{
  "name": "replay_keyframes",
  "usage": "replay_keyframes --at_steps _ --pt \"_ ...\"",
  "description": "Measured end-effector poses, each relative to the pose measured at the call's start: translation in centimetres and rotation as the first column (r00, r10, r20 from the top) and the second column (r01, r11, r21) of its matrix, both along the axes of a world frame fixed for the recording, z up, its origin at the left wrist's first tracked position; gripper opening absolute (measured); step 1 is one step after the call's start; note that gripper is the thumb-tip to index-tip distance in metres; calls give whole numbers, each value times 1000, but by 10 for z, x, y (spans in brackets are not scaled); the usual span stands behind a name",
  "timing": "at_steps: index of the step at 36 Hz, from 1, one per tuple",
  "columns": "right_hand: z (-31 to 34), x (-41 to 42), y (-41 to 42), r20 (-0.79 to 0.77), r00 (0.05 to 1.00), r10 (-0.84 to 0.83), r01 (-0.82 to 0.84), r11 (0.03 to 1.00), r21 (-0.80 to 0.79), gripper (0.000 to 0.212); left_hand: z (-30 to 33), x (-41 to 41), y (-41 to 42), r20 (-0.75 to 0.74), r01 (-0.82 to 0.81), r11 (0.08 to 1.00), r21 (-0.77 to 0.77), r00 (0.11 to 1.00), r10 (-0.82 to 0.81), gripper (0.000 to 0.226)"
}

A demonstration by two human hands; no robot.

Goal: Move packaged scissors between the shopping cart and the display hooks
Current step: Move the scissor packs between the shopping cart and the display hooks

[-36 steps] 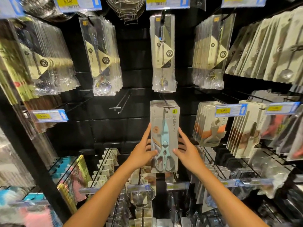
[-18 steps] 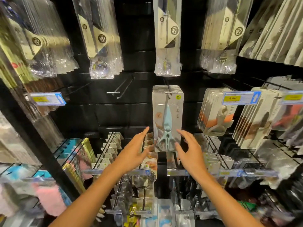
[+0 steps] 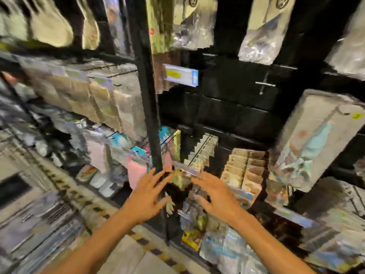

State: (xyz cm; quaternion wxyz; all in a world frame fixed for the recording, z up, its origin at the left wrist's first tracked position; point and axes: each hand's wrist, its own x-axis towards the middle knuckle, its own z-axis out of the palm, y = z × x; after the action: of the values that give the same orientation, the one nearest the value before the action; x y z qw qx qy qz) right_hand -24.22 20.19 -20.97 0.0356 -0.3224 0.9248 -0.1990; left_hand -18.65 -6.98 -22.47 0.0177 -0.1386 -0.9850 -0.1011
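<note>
I see both hands low in the middle of the frame, held out in front of the display, holding nothing. My left hand [image 3: 147, 196] has its fingers spread wide and straight; my right hand [image 3: 219, 194] is the same, fingers fanned and loose. A dark gap lies between them, and neither touches any package that I can make out through the blur.

The stack of packaged scissors [image 3: 318, 139] hangs at the right edge of the frame, tilted, well apart from both hands; how many packs it holds I cannot tell. One bare hook [image 3: 264, 85] juts out at upper right against the black panel, with open dark wall around it. One black upright post [image 3: 146, 91] runs down the centre, just above my left fingertips. One blue price tag [image 3: 180, 75] sits beside it.
</note>
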Motion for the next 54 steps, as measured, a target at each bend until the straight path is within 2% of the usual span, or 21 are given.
replay_keyframes --at_steps 4,7,9,11,15,17,20,23,27,29,31,33,37,42,44,54 --pt "-14 4 -71 15 994 110 -111 988 103 80 -14 48 -72 82 -227 973 -48 970 230 74" --pt "-19 14 -128 44 979 201 -205 967 153 98 -28 90 -124 177 -346 938 -32 921 346 108" --pt "-23 22 -166 76 965 253 -262 949 175 101 -41 119 -158 223 -417 907 -60 880 419 116" --pt "-27 32 -201 97 949 301 -314 931 187 99 -47 147 -187 242 -486 872 -58 841 485 108" --pt "-41 53 -265 138 904 404 -427 874 234 95 -60 205 -234 247 -590 802 -95 766 593 68" --pt "-48 61 -293 149 879 452 -476 845 244 99 -68 228 -253 228 -639 762 -102 731 644 62" --pt "-59 71 -332 195 843 502 -538 805 251 104 -88 258 -277 235 -698 708 -110 674 701 69" --pt "-63 78 -368 238 805 543 -591 767 248 97 -108 281 -299 331 -779 610 -144 543 772 84" --pt "-79 77 -407 261 745 614 -667 702 251 85 -122 297 -320 394 -827 550 -114 471 789 115" --pt "-91 71 -427 259 724 640 -690 672 269 69 -127 299 -328 366 -842 530 -97 465 806 105" --pt "-102 62 -447 288 694 660 -720 645 257 60 -133 300 -337 396 -859 503 -100 429 812 85" --pt "-111 52 -469 294 668 684 -744 622 243 59 -141 297 -347 406 -873 478 -99 403 820 79" --pt "-129 26 -514 317 630 709 -775 601 196 58 -144 275 -369 360 -895 436 -92 378 853 105" --pt "-148 -11 -568 353 567 744 -819 554 149 53 -144 235 -395 416 -926 363 -102 291 861 114" --pt "-158 -26 -586 376 553 744 -829 539 151 52 -146 222 -404 433 -938 331 -105 257 864 112" --pt "-195 -62 -667 464 497 734 -866 456 207 57 -177 177 -453 544 -972 220 -78 143 827 134"
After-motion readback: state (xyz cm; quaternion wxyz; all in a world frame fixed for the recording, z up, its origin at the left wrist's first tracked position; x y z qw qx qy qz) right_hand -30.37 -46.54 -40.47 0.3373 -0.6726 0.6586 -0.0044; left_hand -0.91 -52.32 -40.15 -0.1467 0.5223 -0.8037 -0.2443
